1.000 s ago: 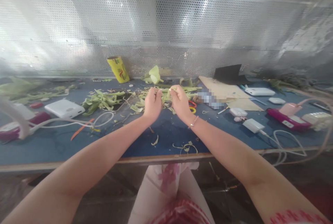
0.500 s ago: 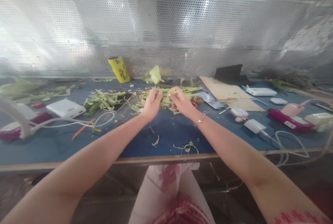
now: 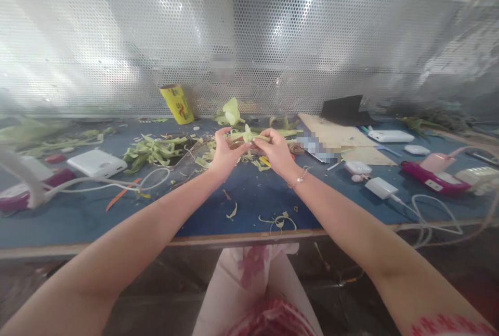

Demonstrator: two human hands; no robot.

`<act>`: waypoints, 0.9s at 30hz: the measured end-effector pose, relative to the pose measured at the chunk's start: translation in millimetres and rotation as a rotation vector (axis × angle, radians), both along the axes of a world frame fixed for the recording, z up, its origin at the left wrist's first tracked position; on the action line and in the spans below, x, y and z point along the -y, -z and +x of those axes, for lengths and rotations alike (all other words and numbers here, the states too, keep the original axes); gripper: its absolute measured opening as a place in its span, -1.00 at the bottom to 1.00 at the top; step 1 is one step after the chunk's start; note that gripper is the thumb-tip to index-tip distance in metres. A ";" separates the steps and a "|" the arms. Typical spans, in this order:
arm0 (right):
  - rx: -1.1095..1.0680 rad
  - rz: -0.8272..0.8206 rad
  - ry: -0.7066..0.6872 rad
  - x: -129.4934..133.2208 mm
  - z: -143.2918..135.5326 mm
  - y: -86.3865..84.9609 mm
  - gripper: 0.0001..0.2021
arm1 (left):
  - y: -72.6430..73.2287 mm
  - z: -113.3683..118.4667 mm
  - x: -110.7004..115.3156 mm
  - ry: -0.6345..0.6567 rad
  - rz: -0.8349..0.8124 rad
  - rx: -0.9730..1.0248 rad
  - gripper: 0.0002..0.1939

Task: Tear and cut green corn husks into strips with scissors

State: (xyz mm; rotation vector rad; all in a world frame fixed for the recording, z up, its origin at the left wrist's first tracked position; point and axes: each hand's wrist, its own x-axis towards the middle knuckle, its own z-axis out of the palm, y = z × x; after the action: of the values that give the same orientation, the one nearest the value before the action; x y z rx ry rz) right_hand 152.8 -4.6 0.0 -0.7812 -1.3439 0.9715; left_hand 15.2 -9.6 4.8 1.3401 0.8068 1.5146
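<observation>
Between my two hands, over the middle of the blue table, is a pale green piece of leaf or stalk (image 3: 247, 133); its exact kind is unclear. My left hand (image 3: 226, 155) pinches it from the left, thumb pointing inward. From the right my right hand (image 3: 276, 152), with a bracelet at the wrist, grips it between thumb and fingers. Behind and below the hands lie more green stalks (image 3: 290, 132) and shredded scraps, partly hidden. A heap of short green strips (image 3: 158, 152) sits left of my left hand.
A yellow tube (image 3: 178, 105) leans near the perforated metal screen (image 3: 156, 39). On the left are a white device (image 3: 96, 163) and cables. At right lie a cardboard sheet (image 3: 331, 133), a white charger (image 3: 382, 188) and a purple power strip (image 3: 436, 180). Thin peelings (image 3: 283, 221) lie near the front edge.
My hands have turned from closed, knuckles-up grips to pinches with the thumbs facing each other. The pale green piece now shows between them, raised slightly. The things on the table stay put.
</observation>
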 end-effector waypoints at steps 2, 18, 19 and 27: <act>0.008 0.012 0.004 -2.1 -0.4 2.9 -0.73 | -1.0 1.3 -0.2 0.005 -0.097 0.044 -0.47; 0.387 0.065 -0.056 -2.6 23.0 -10.3 -0.87 | -6.9 -25.5 -17.1 0.209 0.043 -0.460 -0.82; 0.406 0.066 -0.066 -2.7 24.8 -11.3 -0.87 | -7.4 -27.5 -19.0 0.226 0.054 -0.472 -0.82; 0.572 0.035 -0.098 -0.1 33.4 -19.1 -0.85 | -5.9 -34.7 -27.6 0.351 0.076 -0.524 -0.80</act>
State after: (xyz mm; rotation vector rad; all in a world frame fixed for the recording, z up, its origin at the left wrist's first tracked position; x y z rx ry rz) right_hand 186.2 -4.4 19.1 -1.0196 -1.8996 0.8247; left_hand -19.6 18.0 10.7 1.8625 0.7799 0.9363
